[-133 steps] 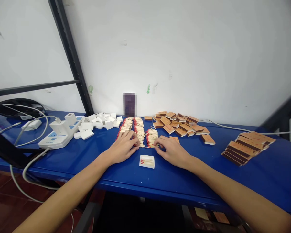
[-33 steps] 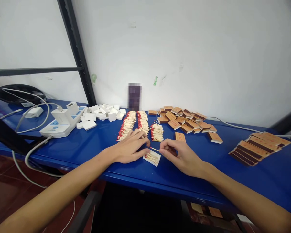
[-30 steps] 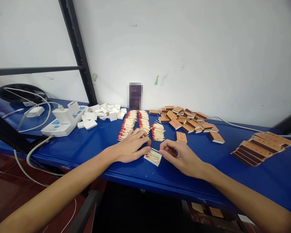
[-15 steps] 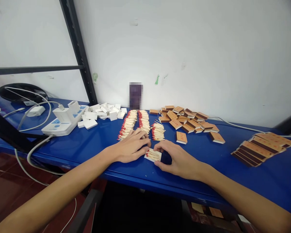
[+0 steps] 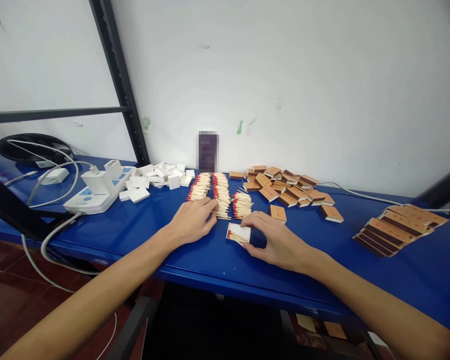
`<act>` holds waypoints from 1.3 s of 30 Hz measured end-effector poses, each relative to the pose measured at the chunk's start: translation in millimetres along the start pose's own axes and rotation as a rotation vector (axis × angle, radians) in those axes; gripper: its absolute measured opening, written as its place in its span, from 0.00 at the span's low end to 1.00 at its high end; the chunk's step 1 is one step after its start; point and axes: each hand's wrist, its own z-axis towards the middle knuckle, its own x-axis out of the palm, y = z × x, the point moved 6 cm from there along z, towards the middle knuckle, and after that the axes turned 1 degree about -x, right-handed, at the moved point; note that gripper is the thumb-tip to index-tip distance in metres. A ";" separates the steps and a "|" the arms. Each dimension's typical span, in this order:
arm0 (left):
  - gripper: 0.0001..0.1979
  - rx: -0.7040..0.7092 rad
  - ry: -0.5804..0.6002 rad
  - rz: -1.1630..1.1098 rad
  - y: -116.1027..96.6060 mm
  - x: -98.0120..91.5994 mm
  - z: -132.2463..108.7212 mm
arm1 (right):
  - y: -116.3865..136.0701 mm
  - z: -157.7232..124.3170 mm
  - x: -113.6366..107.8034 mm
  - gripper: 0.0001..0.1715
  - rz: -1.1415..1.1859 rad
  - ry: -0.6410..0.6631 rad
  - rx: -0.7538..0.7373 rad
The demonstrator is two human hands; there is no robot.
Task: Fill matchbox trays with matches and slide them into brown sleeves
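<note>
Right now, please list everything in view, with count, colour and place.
Open tray: one, white, with matches, front centre
Match rows: three, pale, red-headed, centre
Small boxes: many, white, left of matches
Matchboxes: many, orange-brown, right of matches
Flat sleeves: several, orange and brown, right
Power strip: one, white, left
Adapters: three, white, on and beside strip
Cables: several, white, left and right
Round object: one, black, left
Wall: one, white, behind
Blurred panel: one, purple, against wall
Rack: one, black, left
Table: one, blue, beneath
Floor: one, reddish, below
Left hand: one, bare, at the matches
Right hand: one, bare, gripping the open tray
</note>
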 end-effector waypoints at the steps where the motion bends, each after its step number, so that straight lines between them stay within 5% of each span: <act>1: 0.07 0.020 0.011 0.008 -1.0 0.8 -0.1 | 1.2 0.0 0.8 0.13 0.017 0.032 0.011; 10: 0.07 0.098 0.052 0.079 -3.0 4.1 -0.8 | 6.6 -3.3 5.8 0.15 0.014 0.162 0.042; 21: 0.08 0.099 0.087 0.075 -2.2 7.2 -1.3 | 11.9 -3.7 5.6 0.16 -0.087 0.208 -0.144; 39: 0.09 0.135 0.024 -0.174 -10.0 -3.3 -3.6 | 8.0 -4.2 5.8 0.14 -0.151 0.126 -0.126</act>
